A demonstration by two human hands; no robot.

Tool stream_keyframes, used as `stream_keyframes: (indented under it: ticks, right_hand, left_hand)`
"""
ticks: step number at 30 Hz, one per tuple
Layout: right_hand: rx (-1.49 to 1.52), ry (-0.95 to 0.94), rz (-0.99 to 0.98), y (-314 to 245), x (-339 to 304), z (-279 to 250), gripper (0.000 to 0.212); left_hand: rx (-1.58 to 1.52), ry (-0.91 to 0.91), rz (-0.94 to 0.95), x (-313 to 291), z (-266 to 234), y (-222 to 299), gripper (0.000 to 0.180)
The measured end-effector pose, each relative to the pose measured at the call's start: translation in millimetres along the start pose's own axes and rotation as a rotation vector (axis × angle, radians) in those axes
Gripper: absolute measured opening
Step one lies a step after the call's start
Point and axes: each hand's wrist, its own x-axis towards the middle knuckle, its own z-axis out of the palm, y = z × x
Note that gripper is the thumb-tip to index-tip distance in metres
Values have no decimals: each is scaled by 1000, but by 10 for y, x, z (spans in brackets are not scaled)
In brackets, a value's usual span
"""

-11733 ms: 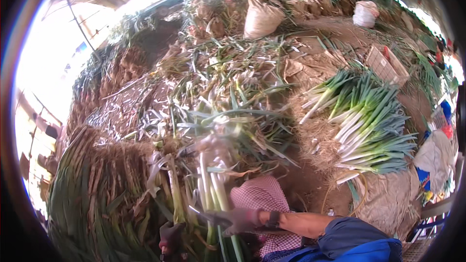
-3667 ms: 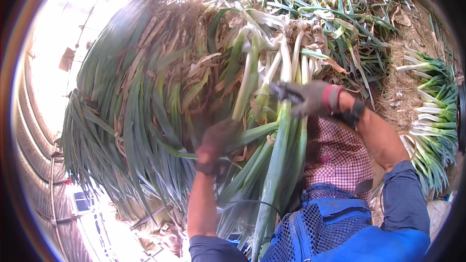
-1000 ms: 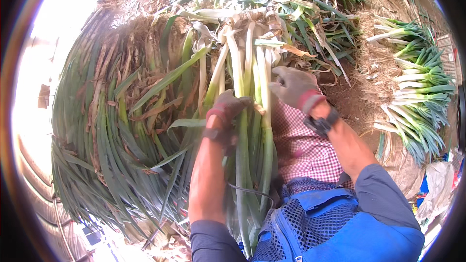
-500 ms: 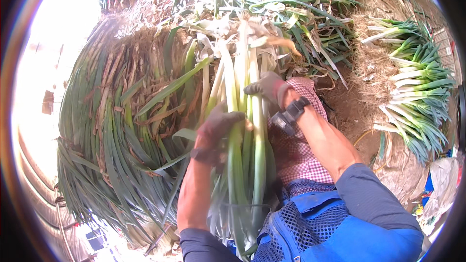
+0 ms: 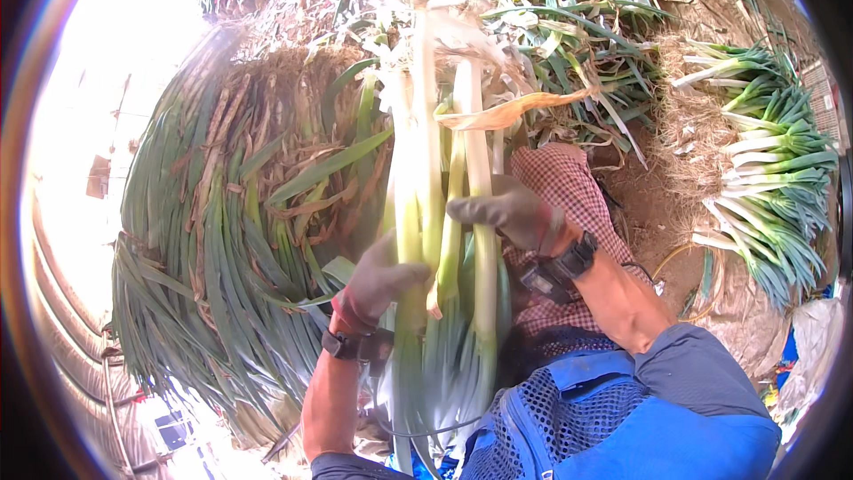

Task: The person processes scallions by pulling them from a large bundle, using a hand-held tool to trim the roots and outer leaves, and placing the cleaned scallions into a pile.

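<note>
Here we have the bunch of leeks (image 5: 428, 160), right in the middle of the view, lifted in front of the body: a few thick stalks, bright white toward the far end, yellow-green through the middle, deeper green down in the leaves. We see papery, frayed skin and roots at the top, badly blurred, and one dry tan leaf (image 5: 524, 110) sticking out sideways to the right across the stalks. A shorter green piece hangs among them, its browned tip free. Now the hands, both in grey gloves: we find the left hand (image 5: 382, 280) closed around the left-hand stalks, thumb laid across the front, and the right hand (image 5: 511, 211) narrow as well, curled round the right side with its thumb over the stalks, a little farther up. We cannot tell how the hidden fingers sit behind. The long axis runs almost straight away from the person, root end pointing forward, leaves trailing back toward the blue vest (image 5: 569, 418), the stalks fanning only slightly. To the left, we have the big heap of untrimmed leeks (image 5: 222, 196) lying much the same way; over on the right, a row of clean leeks (image 5: 755, 164) lies crosswise, green tops outward, well apart from the hands.
</note>
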Motion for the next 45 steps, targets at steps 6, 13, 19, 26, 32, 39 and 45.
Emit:
stream_keyframes:
  ticks: [6,13,19,26,32,39,45]
  right_hand:
    - [-292,35,186,-252,-59,411,58]
    - [-139,69,-202,-154,126,244,46]
    - [367,-30,-223,-39,-193,22,63]
    - [254,208,-71,-7,-245,-143,53]
    - [-367,-58,76,-316,1,-232,53]
    - [-864,-140,-124,-836,233,671,54]
    - [-937,-157,-148,-703,278,1202,70]
  left_hand:
    - [-52,-24,9,-144,-16,-74,73]
    - [34,-96,60,-422,318,14,77]
    - [617,-189,-62,-414,68,191,79]
    - [489,360,275,976,-328,-128,43]
    - [124,381,159,695,-33,46,25]
    - [82,54,422,-71,78,371,76]
    - [1221,339,678,-424,124,240,80]
